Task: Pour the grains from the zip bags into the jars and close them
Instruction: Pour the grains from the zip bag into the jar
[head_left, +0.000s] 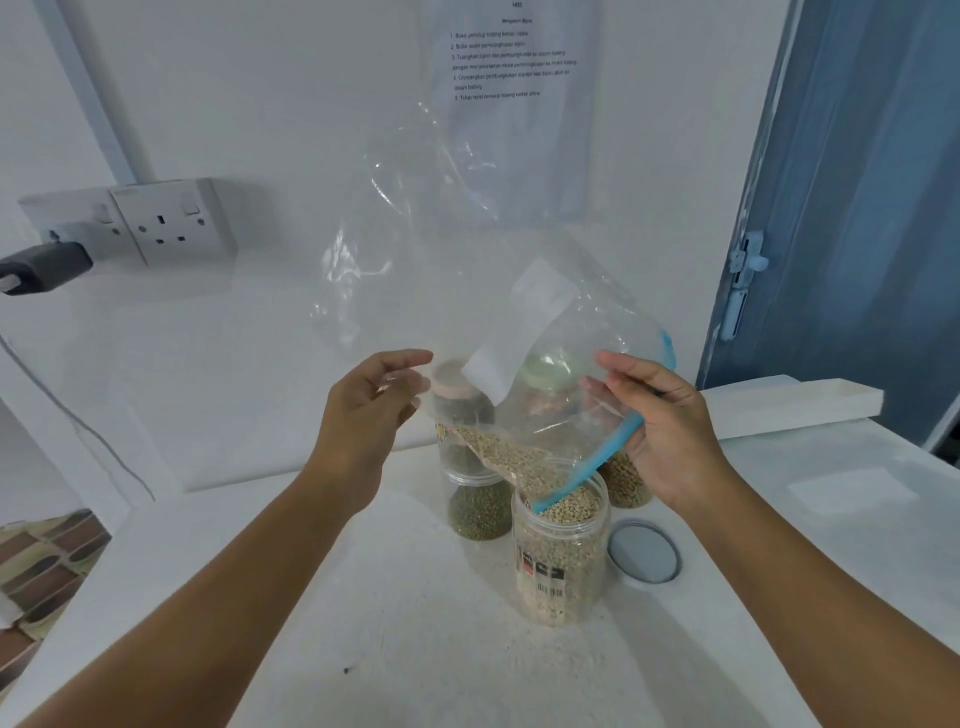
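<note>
A clear zip bag (467, 249) with a blue zip strip is held up and tilted over an open clear jar (561, 561). Pale grains (519, 460) lie in the bag's low corner and slide into the jar, which is nearly full. My left hand (363, 410) pinches the bag's left side. My right hand (660, 415) grips the bag's mouth at the blue strip, whose end dips into the jar. The jar's grey lid (644, 551) lies flat on the white table to the right.
Behind the open jar stand two stacked jars of green grains (475, 499), a jar with a green lid (545, 371) and a jar of brownish grains (626, 480). A wall socket (171, 223) is at left, a white board (795, 405) at right. Spilled dust covers the table.
</note>
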